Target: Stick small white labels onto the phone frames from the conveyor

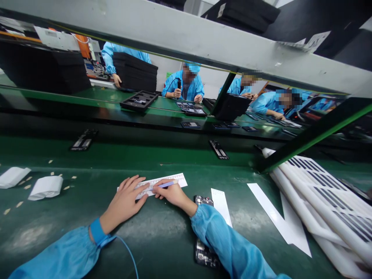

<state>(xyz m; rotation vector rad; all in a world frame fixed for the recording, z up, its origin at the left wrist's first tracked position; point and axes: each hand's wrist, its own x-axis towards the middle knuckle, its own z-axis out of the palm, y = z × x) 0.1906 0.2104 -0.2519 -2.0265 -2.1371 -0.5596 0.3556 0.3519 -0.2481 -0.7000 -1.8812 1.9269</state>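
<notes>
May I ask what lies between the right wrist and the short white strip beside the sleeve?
In the head view, a dark phone lies there, its middle hidden by the blue sleeve.

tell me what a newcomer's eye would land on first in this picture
First, probably, the two bare hands at centre: the left hand lies spread on a printed white strip, while the right hand holds a purple pen-like tool over it. Next, perhaps, the bulky white stack with dark slots at the right, and the blue-clad co-workers across the bench.
</notes>
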